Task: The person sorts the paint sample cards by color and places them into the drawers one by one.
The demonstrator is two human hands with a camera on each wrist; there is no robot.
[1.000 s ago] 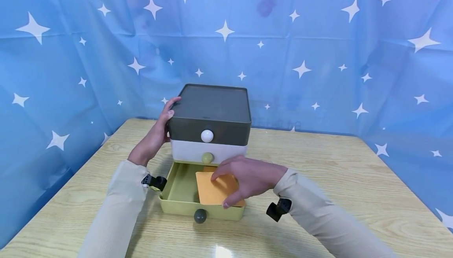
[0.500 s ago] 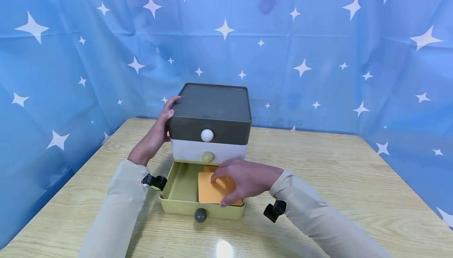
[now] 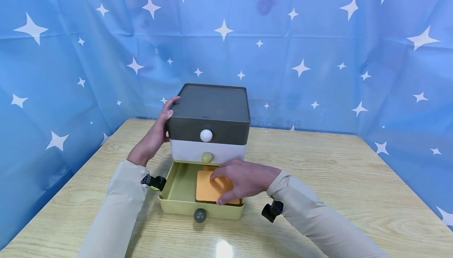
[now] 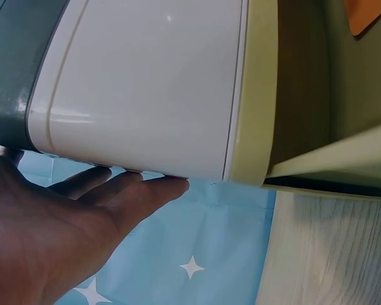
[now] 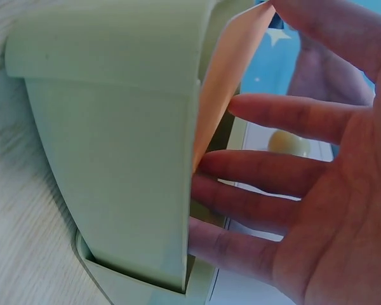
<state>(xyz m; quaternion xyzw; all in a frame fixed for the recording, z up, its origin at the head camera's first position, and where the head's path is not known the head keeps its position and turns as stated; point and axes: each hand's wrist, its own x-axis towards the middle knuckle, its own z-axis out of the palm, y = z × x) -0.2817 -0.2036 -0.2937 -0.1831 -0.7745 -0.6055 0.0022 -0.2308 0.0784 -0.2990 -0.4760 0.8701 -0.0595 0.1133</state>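
Note:
A three-drawer box point(image 3: 210, 108) stands on the table: dark grey top, white middle, green bottom drawer point(image 3: 177, 207) pulled open. My left hand point(image 3: 153, 138) lies flat against the box's left side with straight fingers point(image 4: 133, 190) along the white drawer point(image 4: 146, 89). My right hand point(image 3: 240, 179) holds an orange pad point(image 3: 207, 187) inside the open drawer, fingers on top and thumb at its front edge. In the right wrist view the orange pad point(image 5: 225, 82) leans against the green drawer wall point(image 5: 114, 127) with my fingers point(image 5: 260, 171) against it.
The wooden table point(image 3: 318, 171) stretches to the right and front. A blue star-patterned curtain point(image 3: 318, 53) closes the back and both sides. Round knobs sit on the drawer fronts: white point(image 3: 206, 135), green point(image 3: 207, 157), dark grey point(image 3: 199, 215).
The orange pad has sunk lower and flatter into the green drawer, and my right hand has followed it down and slightly back. The left hand has stayed in place.

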